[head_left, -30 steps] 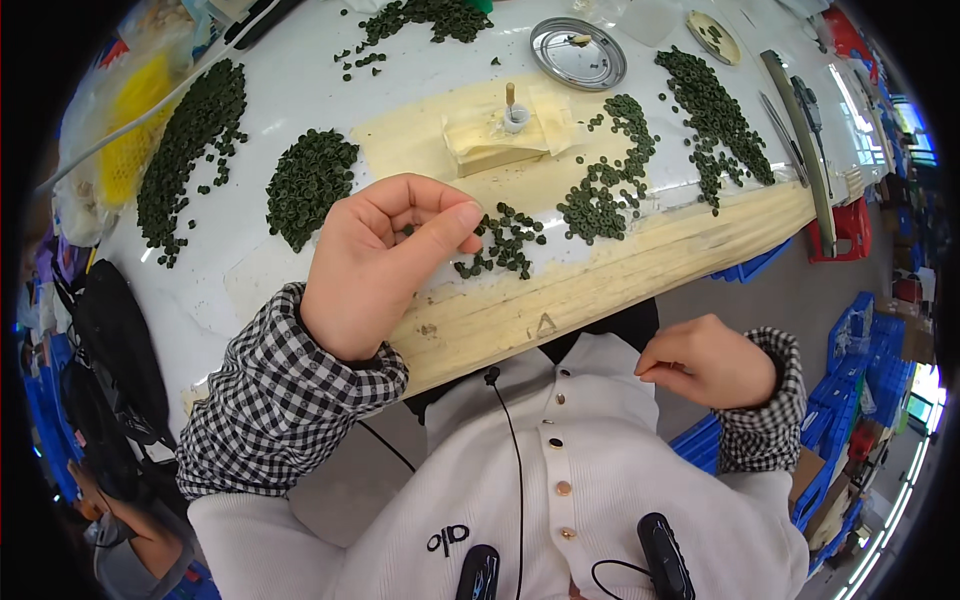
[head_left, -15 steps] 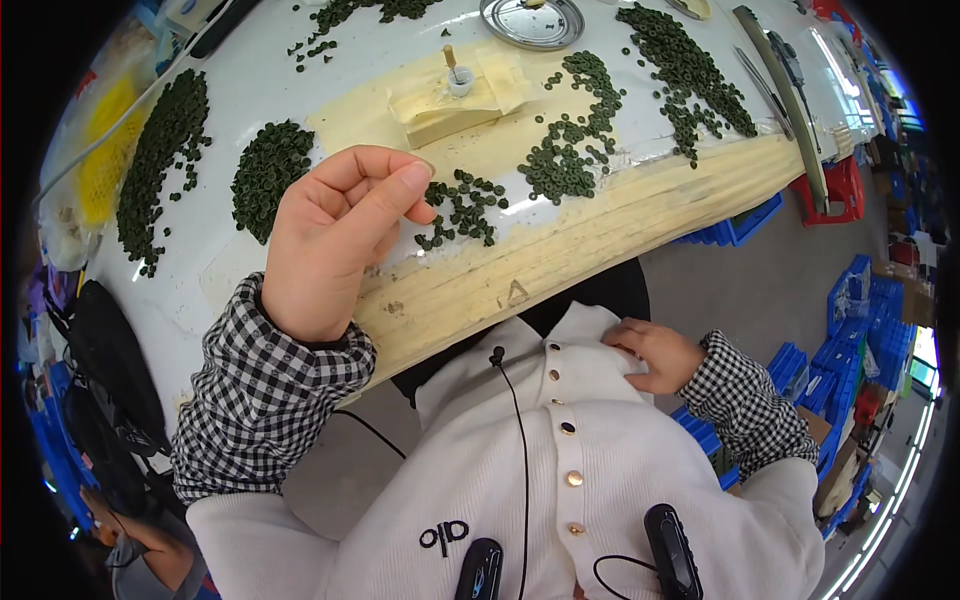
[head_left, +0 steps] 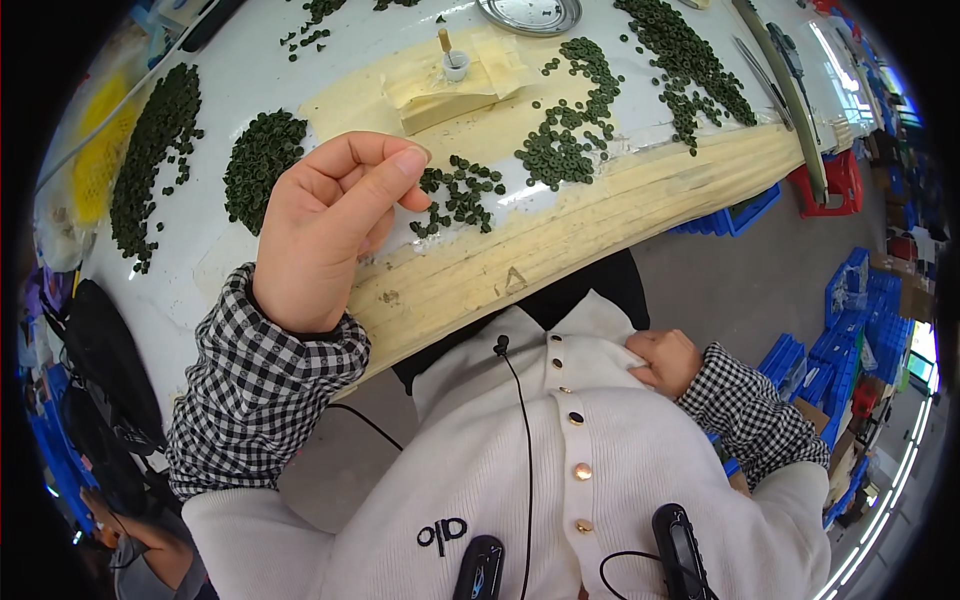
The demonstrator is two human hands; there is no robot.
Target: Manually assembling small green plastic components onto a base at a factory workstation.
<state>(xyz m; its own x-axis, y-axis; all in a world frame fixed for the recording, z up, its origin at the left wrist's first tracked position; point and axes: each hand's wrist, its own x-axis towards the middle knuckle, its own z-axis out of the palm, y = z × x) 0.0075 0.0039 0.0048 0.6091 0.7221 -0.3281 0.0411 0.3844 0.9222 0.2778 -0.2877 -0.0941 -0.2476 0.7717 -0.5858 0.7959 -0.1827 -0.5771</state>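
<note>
Thumb and forefinger of my left hand (head_left: pixel 335 215) are pinched together above the table's near edge; anything between them is hidden or too small to name. Just beyond the fingertips lies a small scatter of dark green ring-shaped pieces (head_left: pixel 465 195). My right hand (head_left: pixel 668 360) is down at my lap, fingers curled against the edge of my white cardigan (head_left: pixel 510 430); their tips are hidden, so I cannot tell what they hold. A small white cup (head_left: pixel 456 67) with a wooden-handled stick (head_left: pixel 445 43) in it stands on a tape-covered block (head_left: pixel 440 105).
More green pieces lie in heaps at the left (head_left: pixel 265 165), far left (head_left: pixel 155 155), centre right (head_left: pixel 560 150) and far right (head_left: pixel 690 75). A round metal lid (head_left: pixel 530 12) sits at the back. Tweezers (head_left: pixel 762 80) lie at the right. Yellow tape (head_left: pixel 600 200) covers the front edge.
My right hand has drawn slightly right and its fingers have curled in more. My left hand stays pinched, shifted slightly up and left in the picture, as has the table.
</note>
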